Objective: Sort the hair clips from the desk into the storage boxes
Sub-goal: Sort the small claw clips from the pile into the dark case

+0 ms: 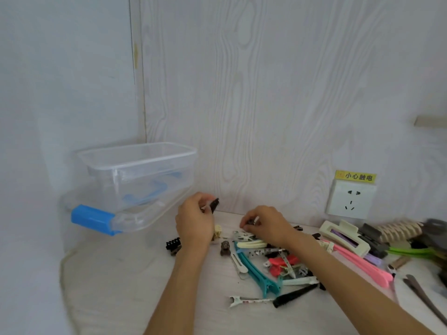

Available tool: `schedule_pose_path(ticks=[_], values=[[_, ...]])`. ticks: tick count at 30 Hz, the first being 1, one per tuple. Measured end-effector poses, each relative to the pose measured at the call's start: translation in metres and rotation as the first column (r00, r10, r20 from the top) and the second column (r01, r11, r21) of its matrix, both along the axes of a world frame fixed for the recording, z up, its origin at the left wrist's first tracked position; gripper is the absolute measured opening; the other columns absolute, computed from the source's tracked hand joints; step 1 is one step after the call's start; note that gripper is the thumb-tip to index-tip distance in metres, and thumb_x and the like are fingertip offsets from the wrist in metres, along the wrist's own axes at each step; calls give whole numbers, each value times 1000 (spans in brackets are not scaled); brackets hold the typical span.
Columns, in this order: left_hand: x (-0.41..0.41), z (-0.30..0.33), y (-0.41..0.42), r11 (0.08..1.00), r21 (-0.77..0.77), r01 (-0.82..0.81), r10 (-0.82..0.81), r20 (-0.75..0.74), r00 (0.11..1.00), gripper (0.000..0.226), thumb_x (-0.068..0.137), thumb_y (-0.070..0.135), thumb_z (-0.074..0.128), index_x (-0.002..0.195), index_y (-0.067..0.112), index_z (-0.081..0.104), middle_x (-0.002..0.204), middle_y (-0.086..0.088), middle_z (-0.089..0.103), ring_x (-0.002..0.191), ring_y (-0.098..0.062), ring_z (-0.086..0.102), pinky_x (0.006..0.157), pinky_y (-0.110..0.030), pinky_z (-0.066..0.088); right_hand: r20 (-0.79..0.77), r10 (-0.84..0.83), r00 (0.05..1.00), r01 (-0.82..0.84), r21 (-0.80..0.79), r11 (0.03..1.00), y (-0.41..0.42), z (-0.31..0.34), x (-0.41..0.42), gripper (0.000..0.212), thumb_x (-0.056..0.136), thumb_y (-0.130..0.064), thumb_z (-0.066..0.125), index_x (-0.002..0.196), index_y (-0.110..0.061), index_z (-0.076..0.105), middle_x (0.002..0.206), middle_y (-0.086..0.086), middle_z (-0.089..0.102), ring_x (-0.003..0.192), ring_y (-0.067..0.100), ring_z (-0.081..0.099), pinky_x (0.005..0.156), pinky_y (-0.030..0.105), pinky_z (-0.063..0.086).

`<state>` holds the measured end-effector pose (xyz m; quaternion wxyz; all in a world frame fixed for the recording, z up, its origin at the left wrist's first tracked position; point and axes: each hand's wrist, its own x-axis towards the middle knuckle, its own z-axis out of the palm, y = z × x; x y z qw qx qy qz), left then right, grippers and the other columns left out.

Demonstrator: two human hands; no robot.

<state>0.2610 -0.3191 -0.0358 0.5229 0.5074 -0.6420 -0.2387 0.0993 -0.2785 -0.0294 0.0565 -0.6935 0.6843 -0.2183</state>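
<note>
Left hand (194, 220) raised just off the desk (125, 281), fingers curled round a small black clip (214, 204) that sticks out at 1 o'clock from the fist. Right hand (264, 224) low at the far edge of the clip pile (273, 264), fingertips pinching something small and dark (251, 222) (too blurred to name). Hands apart, left at 9 o'clock of right, with a beige clip (217, 231) between them.

Pile spread at 5 o'clock of the right hand, under and beside the right forearm: one long teal clip (256, 269), one long pink clip (362, 264), one red clip (280, 262), one cream claw clip (343, 236) at 3 o'clock, one black comb clip (295, 296) at the near edge, several slim metal ones tangled among them (count uncertain). One black claw clip (173, 245) alone at 7 o'clock of the left hand, apart from the pile.

Two clear boxes at 10 o'clock of the left hand, against the wall: upper box (137, 175) stacked on a lower box (135, 220) with a blue latch (93, 219). Blue pieces visible through the upper one.

Wall socket (350, 200) at 2 o'clock of the right hand, yellow label (355, 177) above it. More dark and green items crowded at the right edge, cut off.
</note>
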Motion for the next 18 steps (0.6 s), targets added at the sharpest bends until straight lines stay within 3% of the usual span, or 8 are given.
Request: schedule_pose_path(ticks=[3, 5, 7, 9, 11, 13, 16, 18], values=[[2, 13, 5, 994, -47, 96, -102, -140, 985, 42, 91, -5, 40, 116, 21, 62, 122, 6, 59, 94, 13, 51, 82, -4, 35, 50, -46, 998, 50, -78, 996, 12, -7, -6, 15, 89, -19, 59, 98, -21, 70, 94, -9, 62, 81, 3, 51, 79, 20, 41], [5, 14, 6, 996, -89, 33, -41, -91, 995, 44, 92, -4, 37, 121, 21, 59, 125, 4, 59, 102, 2, 52, 85, -12, 35, 92, -76, 993, 88, -127, 988, 15, -11, -9, 18, 91, -17, 56, 105, -21, 66, 103, -4, 65, 83, 6, 52, 80, 21, 42], [7, 7, 7, 998, -37, -58, 64, 168, 984, 43, 91, -1, 37, 123, 19, 57, 121, -4, 62, 106, -17, 57, 82, -25, 42, 107, -104, 989, 119, -145, 982, 15, -13, -10, 24, 92, -18, 54, 115, -21, 60, 110, -1, 65, 88, 9, 53, 83, 23, 42], [4, 2, 8, 993, 72, -92, 47, 476, 878, 32, 90, 3, 38, 114, 12, 57, 111, -10, 64, 98, -25, 58, 74, -31, 44, 95, -123, 988, 136, -146, 980, 15, -15, -10, 33, 94, -19, 52, 126, -20, 53, 117, 2, 61, 99, 15, 56, 88, 24, 40], [0, 0, 10, 991, 115, -73, -7, 576, 817, 28, 90, 6, 38, 111, 12, 57, 103, -10, 65, 91, -25, 60, 70, -31, 42, 70, -144, 987, 153, -147, 977, 14, -17, -9, 37, 95, -20, 48, 133, -19, 47, 121, 5, 56, 107, 19, 55, 92, 25, 39], [-4, -2, 5, 992, 121, 15, -77, 528, 846, 37, 92, 10, 37, 121, 22, 56, 110, -5, 66, 97, -23, 61, 78, -29, 44, 62, -159, 985, 168, -168, 971, 14, -19, -9, 37, 96, -20, 45, 133, -18, 46, 122, 7, 52, 106, 20, 55, 93, 27, 40], [-7, -1, 0, 952, 233, 200, -267, 305, 914, 45, 90, 5, 38, 123, 30, 57, 126, 7, 61, 114, -16, 55, 91, -25, 39, 59, -176, 983, 184, -202, 962, 15, -20, -8, 33, 96, -14, 42, 129, -15, 45, 123, 7, 46, 100, 23, 56, 89, 31, 45], [-4, 2, -7, 971, 192, 141, -180, 198, 964, 47, 88, 0, 40, 122, 26, 58, 127, 7, 59, 117, -16, 53, 92, -24, 36, 84, -185, 979, 200, -245, 949, 15, -20, -8, 32, 95, -8, 42, 126, -15, 46, 120, 7, 45, 94, 22, 56, 84, 30, 46]])
